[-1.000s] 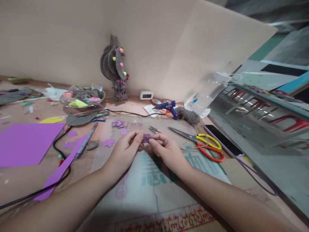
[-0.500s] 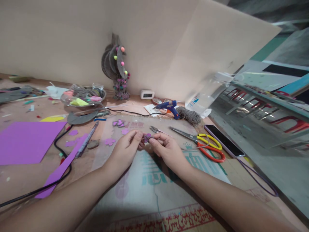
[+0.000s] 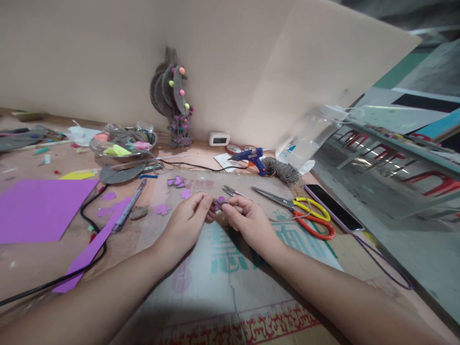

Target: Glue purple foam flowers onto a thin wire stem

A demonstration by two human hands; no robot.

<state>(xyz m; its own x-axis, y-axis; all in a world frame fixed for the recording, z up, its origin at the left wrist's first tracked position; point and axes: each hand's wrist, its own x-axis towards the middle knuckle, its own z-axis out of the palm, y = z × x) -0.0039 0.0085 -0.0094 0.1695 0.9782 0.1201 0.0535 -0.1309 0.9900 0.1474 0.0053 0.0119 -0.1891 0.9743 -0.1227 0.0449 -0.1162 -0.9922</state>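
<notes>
Between my two hands is a small purple flower with grey edging, pinched at both sides over the printed sheet. My left hand grips its left side with thumb and fingers. Thumb and fingertips of my right hand close on its right side; fingers partly cover the flower. Just beyond lie small snips, and to the right are scissors with yellow and red handles. Left of my hands lie purple flower cutouts and a grey-edged purple flower.
A blue glue gun rests near a bundle of grey cord. A phone lies at the right table edge. Purple sheet, pen, black cable and bowl are left. A grey hanging ornament is by the wall.
Both hands stay nearly in place, still holding the flower, which has turned slightly between the fingertips. The view has shifted very slightly.
</notes>
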